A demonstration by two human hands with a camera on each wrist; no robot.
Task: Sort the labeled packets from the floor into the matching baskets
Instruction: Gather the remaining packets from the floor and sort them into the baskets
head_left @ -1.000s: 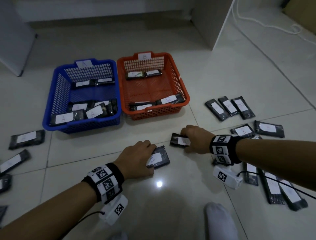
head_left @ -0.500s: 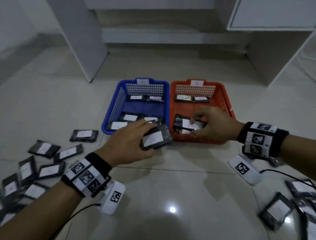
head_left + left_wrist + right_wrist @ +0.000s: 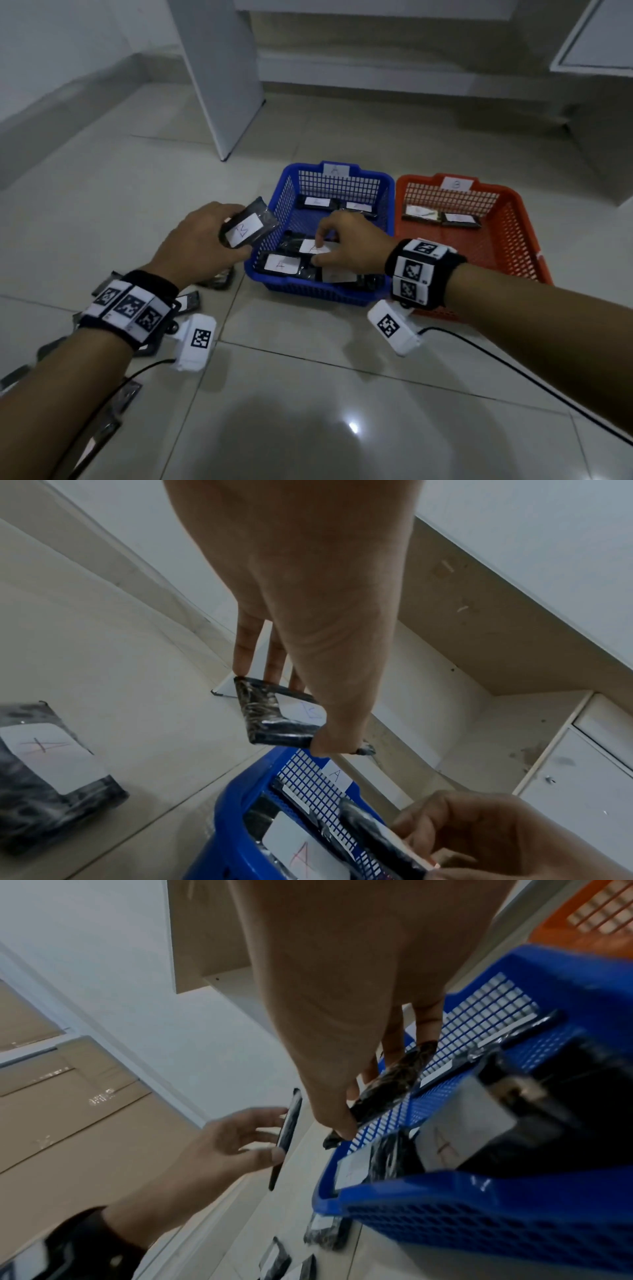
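Note:
My left hand (image 3: 227,236) grips a black packet labelled B (image 3: 248,226) in the air, just left of the blue basket (image 3: 308,295). That packet (image 3: 274,718) sits between thumb and fingers in the left wrist view. My right hand (image 3: 320,249) is over the blue basket, marked A, and pinches a black packet labelled A (image 3: 313,246) above the several A packets lying inside. The right wrist view shows this packet (image 3: 394,1085) held by thumb and fingers near the basket wall. The orange basket (image 3: 534,255), marked B, stands to the right with two packets at its back.
Loose black packets (image 3: 215,281) lie on the tiled floor to the left, one labelled A (image 3: 51,772). A white upright panel (image 3: 222,78) stands behind the baskets and a white cabinet (image 3: 596,34) at the far right. A black cable (image 3: 513,371) runs across the floor.
Both hands lifted packets off the floor and carried them to the baskets. The right hand went from the orange basket to over the blue one; the left hand moved left of the blue basket.

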